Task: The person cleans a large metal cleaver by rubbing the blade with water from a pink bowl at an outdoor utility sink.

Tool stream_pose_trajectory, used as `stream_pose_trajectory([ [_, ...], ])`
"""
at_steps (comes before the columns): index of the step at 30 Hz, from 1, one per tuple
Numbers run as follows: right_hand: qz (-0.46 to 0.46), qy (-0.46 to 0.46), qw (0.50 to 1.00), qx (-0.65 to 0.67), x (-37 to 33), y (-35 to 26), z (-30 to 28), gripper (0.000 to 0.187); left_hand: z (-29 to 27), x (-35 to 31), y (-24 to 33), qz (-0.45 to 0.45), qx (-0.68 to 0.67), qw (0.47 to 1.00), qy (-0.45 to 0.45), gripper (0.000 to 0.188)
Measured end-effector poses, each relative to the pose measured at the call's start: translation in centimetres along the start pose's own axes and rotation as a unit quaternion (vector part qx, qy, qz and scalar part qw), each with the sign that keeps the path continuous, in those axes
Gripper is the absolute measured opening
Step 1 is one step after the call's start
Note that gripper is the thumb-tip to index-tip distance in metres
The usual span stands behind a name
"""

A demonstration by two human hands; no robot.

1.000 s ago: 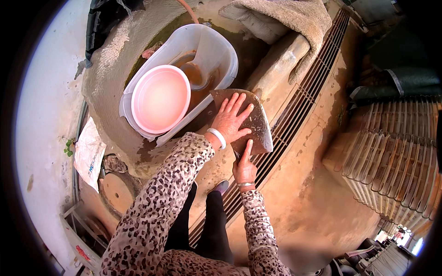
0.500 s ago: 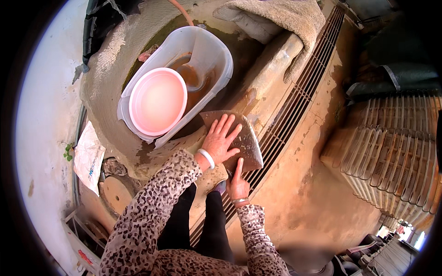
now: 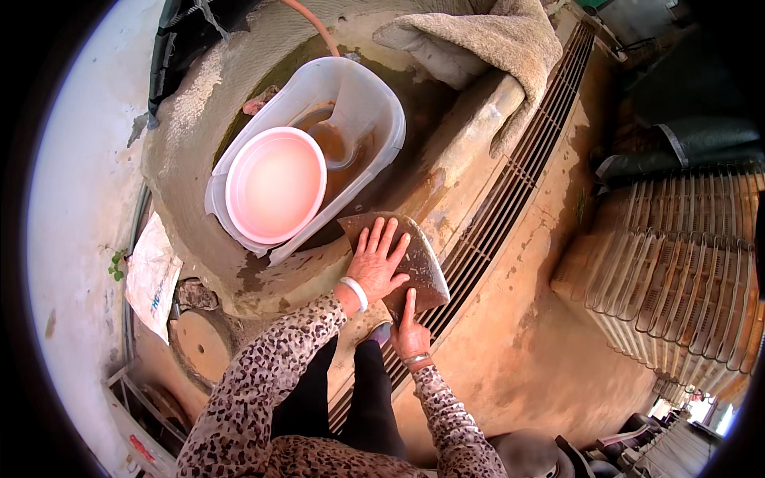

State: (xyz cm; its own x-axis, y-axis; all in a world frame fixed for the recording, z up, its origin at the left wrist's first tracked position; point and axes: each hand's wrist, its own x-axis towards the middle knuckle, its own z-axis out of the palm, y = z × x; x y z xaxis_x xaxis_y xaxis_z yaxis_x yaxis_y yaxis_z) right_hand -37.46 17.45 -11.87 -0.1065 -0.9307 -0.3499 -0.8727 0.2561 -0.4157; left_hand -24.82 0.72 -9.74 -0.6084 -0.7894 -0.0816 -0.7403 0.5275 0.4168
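A broad, fan-shaped metal blade [image 3: 426, 267], dark and stained with a pale curved edge, lies tilted over the rim of the concrete basin [image 3: 315, 275]. My left hand [image 3: 376, 267] rests flat on its face, fingers spread. My right hand [image 3: 411, 334] is closed at the blade's narrow end, with the index finger stretched along the metal; its grip is mostly hidden under the palm. Beyond my hands stands a translucent plastic tub [image 3: 378, 95] holding brownish water. A pink round basin [image 3: 275, 187] of cloudy liquid sits across the tub's near left end.
A metal drain grate [image 3: 510, 199] runs diagonally past the basin's right side. A beige cloth [image 3: 510, 40] drapes over the far rim, near an orange hose [image 3: 315, 20]. Stacked wire-framed racks [image 3: 669, 263] stand at right. A white sack [image 3: 153, 275] and round slab [image 3: 202, 342] lie left.
The blade and both my hands have shifted slightly toward my body. My left palm stays on the blade, and my right hand keeps its grip. The tub and pink basin look unmoved.
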Motion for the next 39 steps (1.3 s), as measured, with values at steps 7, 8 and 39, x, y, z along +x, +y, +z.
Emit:
stream_pose_trajectory([
  [7,-0.078,0.01,0.997,-0.027,8.1,-1.1,-4.0,0.107,-2.1,5.0,-3.2,-0.062,0.032,0.997,0.039,0.088],
  [8,-0.061,-0.023,0.998,-0.016,5.5,-0.3,-2.3,0.108,-1.2,2.5,-2.1,-0.059,0.032,0.998,-0.003,0.09],
  [39,-0.113,-0.03,0.993,-0.023,9.6,-0.2,-5.4,0.11,-2.6,5.4,-1.9,-0.101,0.099,0.99,0.015,0.097],
])
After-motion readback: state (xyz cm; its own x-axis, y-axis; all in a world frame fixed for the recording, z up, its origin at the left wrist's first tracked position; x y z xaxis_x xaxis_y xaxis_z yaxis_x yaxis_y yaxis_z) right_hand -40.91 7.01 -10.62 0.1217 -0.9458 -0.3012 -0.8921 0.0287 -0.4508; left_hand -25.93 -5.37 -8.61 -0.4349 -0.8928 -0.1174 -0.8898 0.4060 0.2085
